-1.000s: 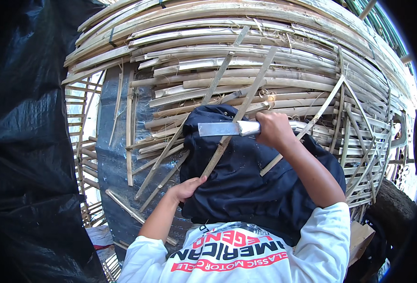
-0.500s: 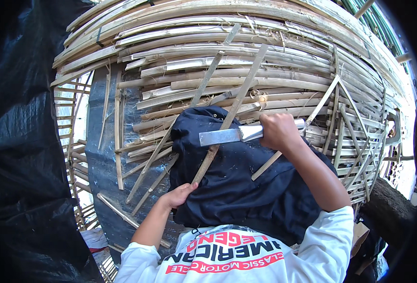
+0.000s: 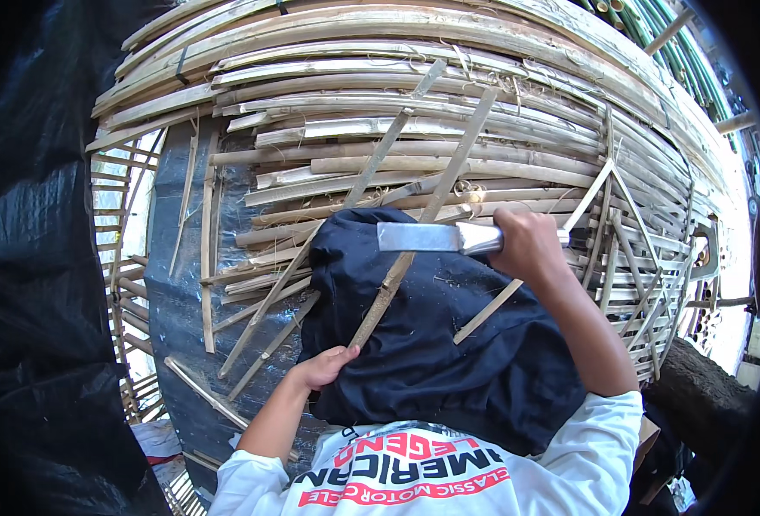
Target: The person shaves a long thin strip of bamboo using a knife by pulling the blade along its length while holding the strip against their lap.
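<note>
My left hand [image 3: 326,368] is closed round the near end of a long bamboo strip [image 3: 383,292], which slants away up and to the right across the dark cloth on my lap [image 3: 431,365]. In my right hand [image 3: 524,245] is a broad, square-ended knife [image 3: 418,237] with a silvery handle, its blade pointing left. The blade crosses in front of the strip around its middle; whether they touch I cannot tell. Beside them, a shorter bamboo piece [image 3: 488,310] lies with its near end on the cloth.
A wide stack of split bamboo [image 3: 380,163] spreads ahead of me. Loose strips [image 3: 264,314] lie on a dark sheet [image 3: 178,301] at the left. Black plastic sheeting [image 3: 36,258] hangs at far left. A bamboo lattice [image 3: 646,284] and a thick log [image 3: 702,387] are on the right.
The knife has shifted slightly right along with my right hand, and its blade has turned to show a brighter face. My left hand keeps its hold on the strip. The view has tilted slightly.
</note>
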Action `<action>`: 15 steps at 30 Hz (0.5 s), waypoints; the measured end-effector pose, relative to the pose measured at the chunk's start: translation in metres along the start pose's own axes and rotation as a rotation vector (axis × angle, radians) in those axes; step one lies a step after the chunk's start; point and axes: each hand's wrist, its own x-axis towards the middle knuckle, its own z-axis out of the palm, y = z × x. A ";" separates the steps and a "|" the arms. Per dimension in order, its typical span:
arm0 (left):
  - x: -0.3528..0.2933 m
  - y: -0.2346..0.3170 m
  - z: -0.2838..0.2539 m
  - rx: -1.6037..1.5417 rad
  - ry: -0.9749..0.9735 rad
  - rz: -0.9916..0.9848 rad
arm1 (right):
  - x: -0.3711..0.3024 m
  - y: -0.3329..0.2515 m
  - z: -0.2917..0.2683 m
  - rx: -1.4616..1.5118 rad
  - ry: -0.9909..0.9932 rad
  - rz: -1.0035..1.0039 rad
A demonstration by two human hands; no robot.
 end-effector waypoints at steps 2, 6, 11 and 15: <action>-0.003 -0.004 0.001 0.034 0.012 -0.020 | 0.005 0.002 0.037 -0.021 -0.059 -0.011; -0.009 0.014 0.016 -0.013 -0.005 -0.040 | 0.068 0.100 0.018 -0.003 0.081 0.747; -0.008 0.007 0.013 0.196 0.088 0.095 | 0.048 0.101 -0.049 -0.077 0.251 0.622; -0.031 0.025 0.027 0.272 0.076 0.012 | -0.016 0.045 -0.031 -0.067 0.240 0.324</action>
